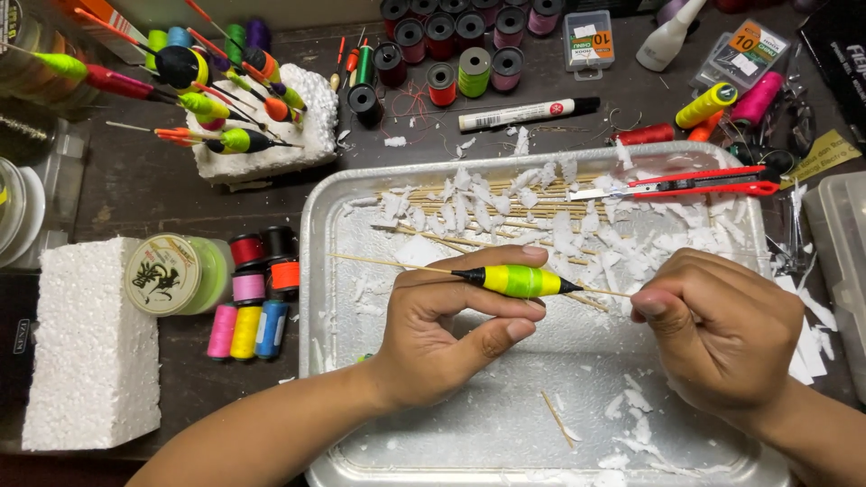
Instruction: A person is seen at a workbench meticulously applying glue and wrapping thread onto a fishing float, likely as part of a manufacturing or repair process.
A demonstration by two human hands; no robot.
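Right now the left hand (442, 334) holds a fishing float (516, 281) with a yellow and green body and black tips. Its grip is closed around the float, with fingers on top and the thumb below, so the float stays level and does not roll. A thin wooden stick runs through the float and pokes out both ends. The right hand (722, 329) pinches the stick's right end, with its grip shut tight on that thin tip (the fingertips hide just how it is held). With one hand at each end, the float hangs steady above the metal tray (433, 442).

The tray sits under the hands, so it seems to be there to catch mess. White foam shavings (559, 225) lie all over it, and a bundle of bamboo sticks (505, 203) lies at the far side, close enough to reach. A red utility knife (690, 185) rests across the tray's far right corner, away from the fingers.

On the tabletop (162, 189), more painted floats (216, 99) stand poked into a foam block, which keeps them apart. Thread spools (248, 329) sit in a row left of the tray, beside a big white foam block (90, 347). A white marker (528, 113) lies behind the tray.
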